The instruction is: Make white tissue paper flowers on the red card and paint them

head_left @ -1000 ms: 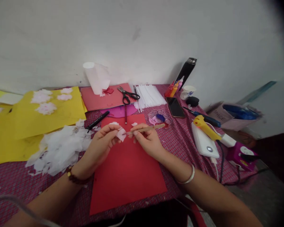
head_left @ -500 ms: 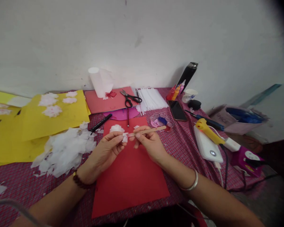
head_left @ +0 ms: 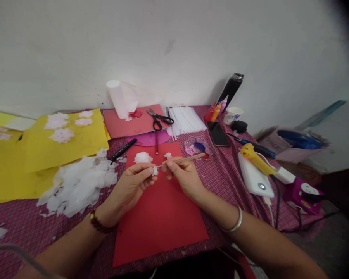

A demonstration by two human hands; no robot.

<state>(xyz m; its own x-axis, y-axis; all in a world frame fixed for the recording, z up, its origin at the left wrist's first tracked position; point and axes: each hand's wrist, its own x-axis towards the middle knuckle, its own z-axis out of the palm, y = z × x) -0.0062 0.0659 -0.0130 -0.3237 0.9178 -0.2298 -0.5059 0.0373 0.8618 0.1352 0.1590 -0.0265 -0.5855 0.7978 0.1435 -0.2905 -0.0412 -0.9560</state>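
I watch remotely as the left hand (head_left: 131, 183) pinches a small crumpled tissue piece (head_left: 155, 171) above the red sheet (head_left: 163, 221); the right hand (head_left: 187, 177) grips a wooden-handled tool (head_left: 193, 157) (its tip's too tiny for me).

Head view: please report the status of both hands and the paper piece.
Left hand pinching small white paper piece. Right hand holding wooden stick, tip at paper. Red sheet beneath; dark pencil beyond hands, not between them.
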